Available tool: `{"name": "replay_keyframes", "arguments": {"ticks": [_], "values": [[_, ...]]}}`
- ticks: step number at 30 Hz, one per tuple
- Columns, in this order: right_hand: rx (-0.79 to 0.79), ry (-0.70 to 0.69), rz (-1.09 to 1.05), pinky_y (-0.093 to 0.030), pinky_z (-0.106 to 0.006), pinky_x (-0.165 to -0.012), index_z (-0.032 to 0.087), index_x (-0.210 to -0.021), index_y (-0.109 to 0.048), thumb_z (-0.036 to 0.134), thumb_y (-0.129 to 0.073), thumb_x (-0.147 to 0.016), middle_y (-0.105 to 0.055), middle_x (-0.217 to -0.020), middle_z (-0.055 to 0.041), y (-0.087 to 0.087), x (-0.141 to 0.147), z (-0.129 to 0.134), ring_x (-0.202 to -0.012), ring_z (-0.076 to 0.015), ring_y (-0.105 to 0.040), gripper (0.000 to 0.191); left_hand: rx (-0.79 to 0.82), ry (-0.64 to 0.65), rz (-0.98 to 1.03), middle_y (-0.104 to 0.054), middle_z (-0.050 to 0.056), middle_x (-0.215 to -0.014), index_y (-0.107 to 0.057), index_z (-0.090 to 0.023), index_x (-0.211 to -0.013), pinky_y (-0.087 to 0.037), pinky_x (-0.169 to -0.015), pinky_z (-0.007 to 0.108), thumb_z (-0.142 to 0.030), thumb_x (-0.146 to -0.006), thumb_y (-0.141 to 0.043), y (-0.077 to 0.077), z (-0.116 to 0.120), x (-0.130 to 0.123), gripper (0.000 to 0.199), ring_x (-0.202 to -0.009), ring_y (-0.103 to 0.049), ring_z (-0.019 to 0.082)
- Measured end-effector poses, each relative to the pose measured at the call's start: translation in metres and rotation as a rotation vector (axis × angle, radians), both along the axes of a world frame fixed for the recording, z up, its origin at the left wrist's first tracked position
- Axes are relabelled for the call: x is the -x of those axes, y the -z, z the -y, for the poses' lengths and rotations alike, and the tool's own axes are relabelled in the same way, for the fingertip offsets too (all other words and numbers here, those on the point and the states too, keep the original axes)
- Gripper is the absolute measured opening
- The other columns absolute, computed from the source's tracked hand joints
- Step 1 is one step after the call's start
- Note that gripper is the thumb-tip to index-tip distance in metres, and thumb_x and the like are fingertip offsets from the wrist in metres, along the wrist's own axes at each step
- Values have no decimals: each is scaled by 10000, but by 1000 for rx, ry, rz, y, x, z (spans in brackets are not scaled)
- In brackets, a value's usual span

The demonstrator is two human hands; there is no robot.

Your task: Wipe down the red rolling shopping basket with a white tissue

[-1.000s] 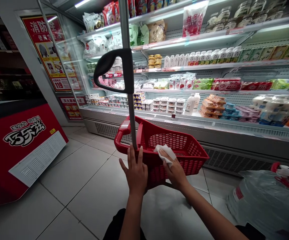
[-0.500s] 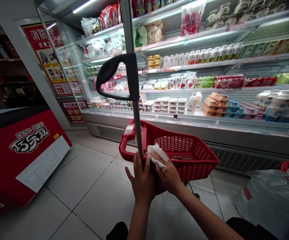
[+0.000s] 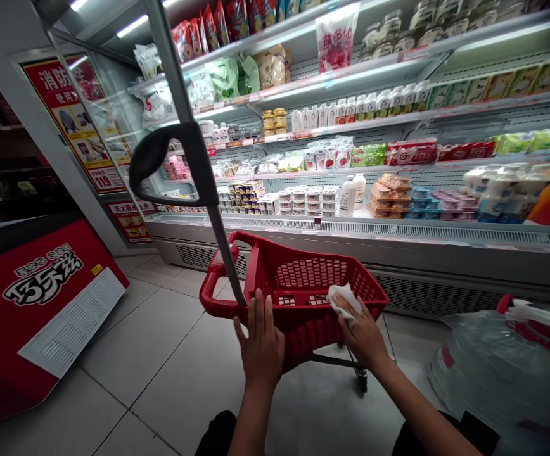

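A red plastic shopping basket on wheels (image 3: 298, 329) stands before me, its long grey pole topped by a black loop handle (image 3: 203, 164). My left hand (image 3: 262, 342) lies with fingers stretched against the basket's near side, close to the foot of the pole. Over the near rim, toward the right end, my right hand (image 3: 363, 332) presses a white cloth or wipe (image 3: 345, 301). The cloth is bunched under the fingers and drapes over the rim. The inside of the basket shows its lattice wall and floor.
An open refrigerated display (image 3: 313, 237) with yogurts, bottles and bags runs across the back. A red chest freezer (image 3: 80, 297) stands left. Plastic-wrapped large water bottles (image 3: 498, 361) sit at the right. Grey floor tiles (image 3: 161, 354) lie between.
My right hand has slid the white cloth rightward along the near rim, away from the pole. The pole and handle now lean further left in view. My left hand stays on the near side.
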State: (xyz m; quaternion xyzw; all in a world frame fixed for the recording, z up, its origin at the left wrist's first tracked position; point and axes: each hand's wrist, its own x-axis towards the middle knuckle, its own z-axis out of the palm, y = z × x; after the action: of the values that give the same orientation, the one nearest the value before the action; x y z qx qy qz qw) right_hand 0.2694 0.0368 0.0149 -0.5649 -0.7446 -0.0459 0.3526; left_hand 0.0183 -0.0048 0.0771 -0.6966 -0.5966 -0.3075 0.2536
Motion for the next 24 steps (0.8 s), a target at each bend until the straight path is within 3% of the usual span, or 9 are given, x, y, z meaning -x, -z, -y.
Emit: {"name": "replay_keyframes", "arguments": {"ticks": [5,7,11,15,17,20,24], "values": [[-33,-248,34,-303,-549,-1287,237,-1655,-289,302,-374,-1069,-399,-1653,-26,-26,54,2,-1544,-250,-354,596,80,75,-101,-296,142,-1696,-297,-127,-1640,68,-1314,466,-244,-938,-526,18,-21,-48,748,-1596,-247,249],[-37,-320,48,-295,-540,-1292,235,-1662,-263,295,-396,-1066,-386,-1659,-32,-31,56,3,-1538,-250,-364,614,81,85,-122,-319,134,-1689,-297,-131,-1641,68,-1315,457,-263,-946,-519,28,-29,-53,741,-1601,-232,239],[-23,-281,71,-237,-554,-1307,278,-1654,-284,253,-370,-1065,-451,-1620,-17,-20,2,-2,-1477,-236,-468,596,117,94,-142,-359,75,-1681,-347,-219,-1629,49,-1318,449,-206,-909,-537,35,-34,-44,745,-1594,-255,219],[42,-56,37,-243,-584,-1295,304,-1648,-308,319,-338,-1080,-463,-1614,-9,3,-71,-5,-1458,-257,-492,568,134,80,-91,-368,76,-1678,-407,-225,-1602,16,-1323,466,-205,-890,-568,27,-36,-43,731,-1574,-308,242],[74,46,0,-245,-599,-1290,327,-1644,-316,370,-324,-1088,-468,-1612,2,11,-94,-5,-1459,-273,-489,558,133,83,-59,-379,82,-1672,-440,-214,-1584,11,-1324,474,-211,-893,-570,22,-37,-46,702,-1561,-337,254],[95,100,-19,-263,-591,-1284,324,-1636,-339,401,-299,-1095,-478,-1606,5,13,-99,-8,-1478,-277,-463,548,146,94,-21,-392,96,-1665,-490,-197,-1550,-6,-1325,494,-210,-903,-561,17,-39,-48,651,-1547,-363,272],[63,-14,36,-276,-571,-1284,265,-1631,-356,345,-306,-1096,-467,-1614,-7,0,-49,-15,-1515,-254,-407,543,123,89,8,-381,111,-1669,-512,-181,-1531,-26,-1322,517,-223,-909,-565,19,-44,-48,625,-1542,-370,290]]}}
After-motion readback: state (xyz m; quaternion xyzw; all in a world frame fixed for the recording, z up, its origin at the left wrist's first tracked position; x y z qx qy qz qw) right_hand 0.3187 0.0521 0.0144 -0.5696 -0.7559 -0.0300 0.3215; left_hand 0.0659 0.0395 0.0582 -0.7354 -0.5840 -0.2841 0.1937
